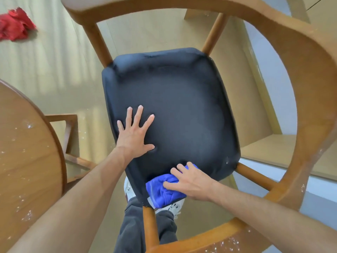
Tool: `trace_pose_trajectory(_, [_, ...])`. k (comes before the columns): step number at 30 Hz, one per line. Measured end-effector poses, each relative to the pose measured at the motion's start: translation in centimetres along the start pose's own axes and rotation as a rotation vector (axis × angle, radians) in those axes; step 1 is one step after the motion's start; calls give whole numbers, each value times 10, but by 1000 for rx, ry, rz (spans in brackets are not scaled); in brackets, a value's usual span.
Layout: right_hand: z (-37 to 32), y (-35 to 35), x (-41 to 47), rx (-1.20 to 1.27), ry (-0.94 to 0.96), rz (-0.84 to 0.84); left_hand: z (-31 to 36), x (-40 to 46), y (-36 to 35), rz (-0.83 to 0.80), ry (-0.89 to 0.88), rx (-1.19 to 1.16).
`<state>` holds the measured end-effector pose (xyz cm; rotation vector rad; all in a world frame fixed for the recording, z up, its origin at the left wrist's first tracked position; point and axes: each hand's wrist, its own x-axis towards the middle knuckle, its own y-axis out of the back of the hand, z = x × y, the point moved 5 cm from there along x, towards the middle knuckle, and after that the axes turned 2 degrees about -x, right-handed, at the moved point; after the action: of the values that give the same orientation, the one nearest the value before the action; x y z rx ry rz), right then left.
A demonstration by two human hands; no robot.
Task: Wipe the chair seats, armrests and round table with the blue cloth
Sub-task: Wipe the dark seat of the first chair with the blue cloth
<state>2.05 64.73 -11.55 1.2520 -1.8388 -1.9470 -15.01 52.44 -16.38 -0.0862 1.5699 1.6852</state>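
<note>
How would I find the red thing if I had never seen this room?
Start at the wooden armchair with the black seat in the middle. Look past its curved backrest to the far left, onto the pale floor. A crumpled red cloth lies there alone; the only other cloth is the blue cloth, under the right hand at the seat's near edge.

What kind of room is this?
Probably a dining or sitting corner indoors. There is a wooden armchair with a black seat, a round wooden table beside it, and a smooth pale floor with a red cloth lying on it.
</note>
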Motion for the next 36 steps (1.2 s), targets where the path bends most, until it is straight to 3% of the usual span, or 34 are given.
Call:
trace_pose_trajectory(2, [24, 2, -3, -22, 13, -12, 0, 0, 0, 6, 4, -10])
trace_pose_trajectory(4, [68, 2, -15, 13, -124, -47, 0, 0, 0, 8, 1, -10])
trace_pose_trajectory(8, [163, -15, -66, 245, -801, -67, -1, 1, -1, 19, 4, -23])
trace_pose_trajectory(12, [149, -15, -60, 486, -1218, 7, -3, 1, -3, 27, 6, -39])
trace_pose_trajectory(15, [97, -11, -43, 594, -1298, -39, -3, 1, -3, 31, 19, -33])
trace_pose_trajectory(19, [29, -9, -16, 675, -1152, -114, 4, 0, -1, 8, 50, -44])
trace_pose_trajectory(23, [29, -13, -16, 688, -1132, -104, 4, 1, 2, 9, 62, -62])
trace_pose_trajectory(27, [90, -23, -73, 494, -1388, -102, 2, 2, 1, 18, 71, -61])
trace_pose_trajectory(31, [137, -40, -121, 897, -1869, 56, 3, 4, -2, 40, 67, -78])
trace_pose_trajectory(36, [123, -37, -101, 988, -2005, 127, 5, 6, -1, 24, 68, -71])
